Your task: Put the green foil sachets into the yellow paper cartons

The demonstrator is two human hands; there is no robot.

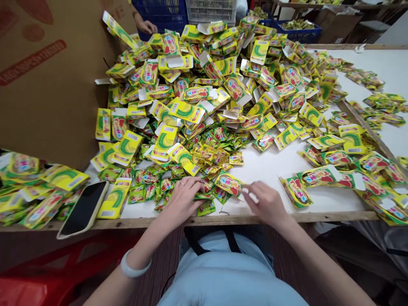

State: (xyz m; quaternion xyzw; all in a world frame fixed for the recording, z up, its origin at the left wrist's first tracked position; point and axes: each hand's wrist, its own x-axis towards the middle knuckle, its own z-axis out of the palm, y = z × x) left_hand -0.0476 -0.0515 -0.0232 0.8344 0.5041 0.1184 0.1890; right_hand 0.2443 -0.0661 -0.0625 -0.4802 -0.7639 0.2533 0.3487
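Note:
At the table's near edge, my left hand point(185, 197) curls over the loose pile of small green sachets point(149, 187). Its thumb and fingertips close around a few of them. A small yellow-green box point(228, 183) with bright lettering lies just right of those fingers. My right hand point(267, 203) pinches the right end of this box, where a white flap shows. Under the box, a few green sachets rest on the white tabletop point(261, 165). Beyond both hands, gold-coloured sachets point(210, 157) are mixed in with the green ones.
A large heap of similar boxes point(185, 110), many with raised flaps, covers the table's middle. A tall carton point(51, 85) stands left. A phone point(84, 208) lies near the wooden edge. More boxes point(372, 165) lie right. Another person's hand point(147, 27) shows behind the heap.

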